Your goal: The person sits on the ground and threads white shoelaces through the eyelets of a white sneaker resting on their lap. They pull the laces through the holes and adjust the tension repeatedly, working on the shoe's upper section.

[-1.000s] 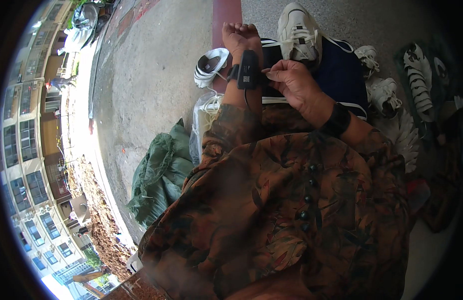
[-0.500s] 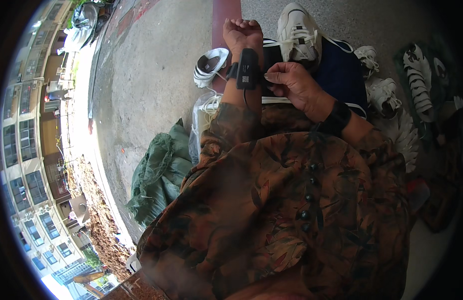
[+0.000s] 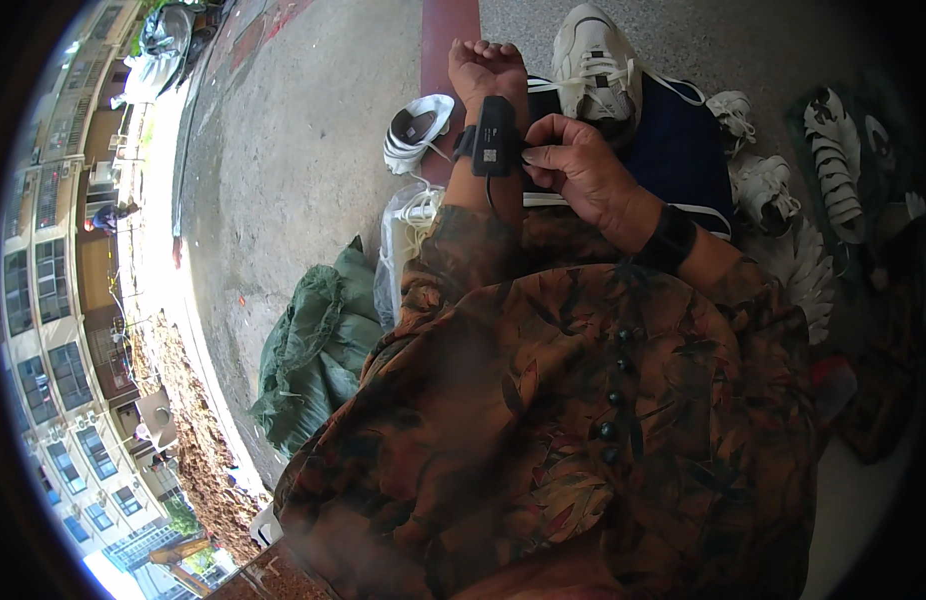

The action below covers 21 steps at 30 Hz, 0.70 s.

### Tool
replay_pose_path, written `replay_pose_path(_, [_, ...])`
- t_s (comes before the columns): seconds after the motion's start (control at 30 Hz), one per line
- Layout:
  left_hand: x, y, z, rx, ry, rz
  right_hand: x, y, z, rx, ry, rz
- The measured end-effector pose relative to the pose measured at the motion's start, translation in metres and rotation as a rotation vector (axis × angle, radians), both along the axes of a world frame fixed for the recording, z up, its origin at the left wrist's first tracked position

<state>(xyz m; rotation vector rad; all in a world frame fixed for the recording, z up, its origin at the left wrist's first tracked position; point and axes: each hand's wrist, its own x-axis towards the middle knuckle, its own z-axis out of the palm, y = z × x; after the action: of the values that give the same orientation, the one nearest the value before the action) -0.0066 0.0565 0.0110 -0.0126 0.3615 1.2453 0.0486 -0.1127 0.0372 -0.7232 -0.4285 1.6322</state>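
My left hand [image 3: 486, 72] is stretched forward, palm up, with its fingers curled in and nothing visible in them. Strapped round that wrist is a black box-shaped device [image 3: 495, 135] with a thin cable running toward the sleeve. My right hand [image 3: 588, 168] pinches with thumb and forefinger at the device's right edge; whatever lies between the fingertips is hidden. A black band [image 3: 671, 240] circles my right wrist. Just beyond my right hand, a white lace-up sneaker [image 3: 598, 75] rests on dark blue cloth [image 3: 683, 140].
Left of my forearm lie a white shoe [image 3: 419, 132], a clear plastic bag with white laces [image 3: 408, 225] and a green sack [image 3: 318, 345]. More white shoes [image 3: 768, 190] are on the right, beside a pale, finger-like pile [image 3: 798, 265]. Concrete ground [image 3: 293, 130] stretches left toward buildings.
My right hand has shifted slightly left, and its forefinger has bent up over the thumb at the device's edge. The left arm is nearly still.
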Motion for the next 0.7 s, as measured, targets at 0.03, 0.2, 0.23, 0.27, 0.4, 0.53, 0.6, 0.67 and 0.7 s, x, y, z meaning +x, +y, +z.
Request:
replay_pose_path(0.03, [0.0,0.0,-0.002,-0.007,0.007,0.001,0.0,0.0,0.0,-0.034,-0.005,0.002])
replay_pose_path(0.2, [-0.003,0.002,-0.006,-0.001,0.016,0.005,-0.005,-0.002,0.005,-0.186,-0.076,-0.001])
replay_pose_path(0.23, [-0.004,0.002,-0.006,-0.004,0.014,0.011,-0.006,-0.002,0.005,-0.166,-0.065,-0.01])
replay_pose_path(0.27, [-0.004,0.002,-0.005,0.004,0.014,0.011,-0.007,-0.002,0.004,-0.147,-0.053,-0.018])
replay_pose_path(0.4, [-0.001,0.001,-0.006,0.023,0.027,0.011,-0.003,-0.001,0.0,-0.086,-0.03,0.022])
replay_pose_path(0.53, [0.001,0.0,-0.012,0.033,0.055,0.027,-0.005,-0.001,0.002,-0.129,-0.021,0.023])
replay_pose_path(0.6, [0.0,-0.001,-0.013,0.026,0.063,0.035,-0.005,-0.002,-0.002,-0.165,-0.008,0.01])
replay_pose_path(0.67, [0.0,-0.001,-0.013,0.03,0.085,0.049,-0.005,-0.001,-0.003,-0.151,-0.004,0.006])
replay_pose_path(0.7, [0.001,-0.001,-0.011,0.041,0.105,0.058,-0.006,-0.002,-0.003,-0.142,0.0,0.005])
